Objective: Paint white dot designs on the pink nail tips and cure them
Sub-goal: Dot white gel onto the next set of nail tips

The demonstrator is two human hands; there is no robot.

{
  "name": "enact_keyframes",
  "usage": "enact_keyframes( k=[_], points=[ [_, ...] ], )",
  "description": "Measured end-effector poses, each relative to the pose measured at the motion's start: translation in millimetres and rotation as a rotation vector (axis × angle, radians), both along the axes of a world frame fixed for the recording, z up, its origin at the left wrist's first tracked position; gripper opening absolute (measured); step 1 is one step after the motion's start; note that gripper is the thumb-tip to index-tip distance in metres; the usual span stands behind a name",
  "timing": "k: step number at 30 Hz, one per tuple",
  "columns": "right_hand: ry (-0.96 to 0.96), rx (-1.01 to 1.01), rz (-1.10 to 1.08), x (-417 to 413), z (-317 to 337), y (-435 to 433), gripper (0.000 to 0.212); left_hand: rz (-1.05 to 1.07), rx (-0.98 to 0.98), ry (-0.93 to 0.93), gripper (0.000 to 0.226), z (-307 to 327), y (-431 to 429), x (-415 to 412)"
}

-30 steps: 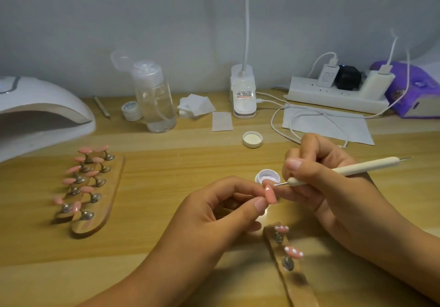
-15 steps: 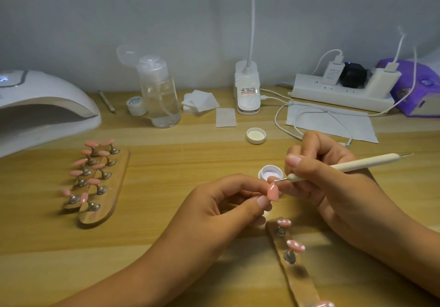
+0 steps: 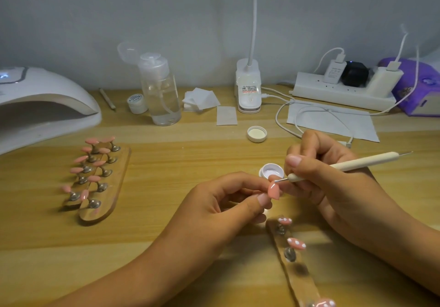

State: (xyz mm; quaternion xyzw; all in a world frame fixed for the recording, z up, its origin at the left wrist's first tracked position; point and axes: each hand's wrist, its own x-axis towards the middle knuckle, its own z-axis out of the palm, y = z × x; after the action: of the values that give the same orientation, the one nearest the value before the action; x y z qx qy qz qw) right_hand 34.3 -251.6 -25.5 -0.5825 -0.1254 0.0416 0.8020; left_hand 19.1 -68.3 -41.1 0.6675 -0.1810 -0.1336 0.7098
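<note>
Two hands met over the wooden surface [image 3: 181,159]. The left hand [image 3: 228,202] had its fingers pinched on a plain pink nail tip [image 3: 273,191], held just in front of a small open pot [image 3: 271,170] of white paint. The right hand [image 3: 316,178] had its fingers clamped around a cream dotting pen [image 3: 362,162], whose metal point touched the top edge of the tip. Whatever stand the tip sat on was hidden inside the left fingers.

Below the hands a wooden strip [image 3: 302,283] ran out of the bottom edge, carrying dotted pink tips [image 3: 296,243]; the lowest was cut off and blurred. To the left another wooden board [image 3: 112,187] held plain pink tips [image 3: 94,178] on metal stands. A white curing lamp [image 3: 45,106] was cropped at the left edge. Along the grey wall stood a clear pump bottle [image 3: 162,92], a small jar [image 3: 137,103] with an unreadable label, cotton pads [image 3: 201,99], a lamp base [image 3: 248,87], a power strip [image 3: 340,92] and a loose lid [image 3: 256,134].
</note>
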Motion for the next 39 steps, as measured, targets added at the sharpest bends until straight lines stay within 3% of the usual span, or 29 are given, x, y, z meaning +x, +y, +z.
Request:
enact_keyframes(
  k=[39],
  points=[
    [0.036, 0.021, 0.002, -1.6, 0.5, -0.2, 0.021, 0.008, 0.017, -0.008, 0.011, -0.2, -0.2, 0.3]
  ],
)
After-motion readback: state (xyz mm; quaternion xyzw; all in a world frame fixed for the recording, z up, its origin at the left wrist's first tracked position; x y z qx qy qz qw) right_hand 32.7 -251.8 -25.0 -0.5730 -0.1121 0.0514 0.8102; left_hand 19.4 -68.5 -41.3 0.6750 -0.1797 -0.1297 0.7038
